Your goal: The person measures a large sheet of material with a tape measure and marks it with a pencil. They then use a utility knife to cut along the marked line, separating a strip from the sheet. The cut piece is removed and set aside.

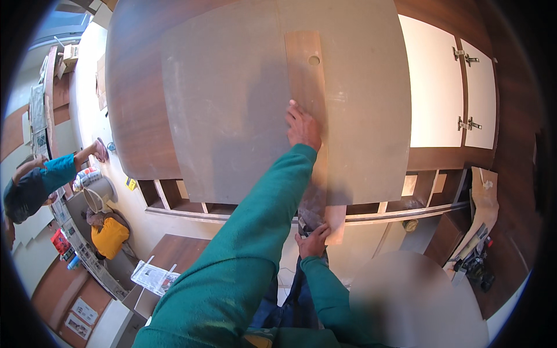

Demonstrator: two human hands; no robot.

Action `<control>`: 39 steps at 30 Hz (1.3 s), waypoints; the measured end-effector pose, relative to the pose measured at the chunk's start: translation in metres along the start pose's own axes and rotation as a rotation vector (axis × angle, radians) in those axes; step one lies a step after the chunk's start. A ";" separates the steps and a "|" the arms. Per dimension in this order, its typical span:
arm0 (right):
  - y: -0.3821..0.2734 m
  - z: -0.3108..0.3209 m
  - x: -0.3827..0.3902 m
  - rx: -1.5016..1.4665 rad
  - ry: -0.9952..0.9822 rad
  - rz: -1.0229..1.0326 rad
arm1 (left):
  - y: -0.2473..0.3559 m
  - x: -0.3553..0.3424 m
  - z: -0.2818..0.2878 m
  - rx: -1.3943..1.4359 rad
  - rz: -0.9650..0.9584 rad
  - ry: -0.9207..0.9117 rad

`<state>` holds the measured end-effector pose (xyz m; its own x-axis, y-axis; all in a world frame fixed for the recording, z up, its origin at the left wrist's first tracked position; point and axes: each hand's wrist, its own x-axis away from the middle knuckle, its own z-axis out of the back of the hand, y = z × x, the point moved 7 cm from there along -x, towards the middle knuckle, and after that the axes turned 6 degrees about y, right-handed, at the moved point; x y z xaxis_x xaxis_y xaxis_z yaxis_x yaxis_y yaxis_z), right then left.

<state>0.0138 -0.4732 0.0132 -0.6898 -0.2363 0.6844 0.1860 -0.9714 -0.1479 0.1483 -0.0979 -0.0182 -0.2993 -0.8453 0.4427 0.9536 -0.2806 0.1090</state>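
Observation:
A long, narrow wooden strip with a round hole near its far end lies lengthwise across a large grey sheet. My left hand rests on the strip's left edge, fingers stretched out and pressing down. Closer to my body, the strip's near end sticks out past the sheet and the framed edge below it. There my right hand holds the strip by its left side, fingers bent against it. What lies under those fingers is partly hidden, and a dark shape beside them is too blurred to name.
White cabinet doors with metal hinges lie to the right. A framed edge runs along the near side. At left are a bucket, a yellow cloth and another person. A round pale surface stands at lower right.

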 end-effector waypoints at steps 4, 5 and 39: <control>0.001 -0.002 -0.002 0.010 0.013 0.024 | 0.007 0.000 0.014 -0.112 -0.040 0.109; 0.001 -0.002 -0.002 0.005 0.032 0.039 | 0.009 0.001 0.017 -0.167 -0.052 0.145; -0.041 0.216 -0.096 -0.674 -0.121 -0.028 | 0.017 0.028 -0.008 -0.238 -0.246 -0.004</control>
<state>0.2238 -0.4050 0.1077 -0.5973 -0.2448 0.7637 -0.3339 -0.7899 -0.5144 0.1559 -0.1302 -0.0113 -0.5191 -0.7373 0.4324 0.8183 -0.5748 0.0024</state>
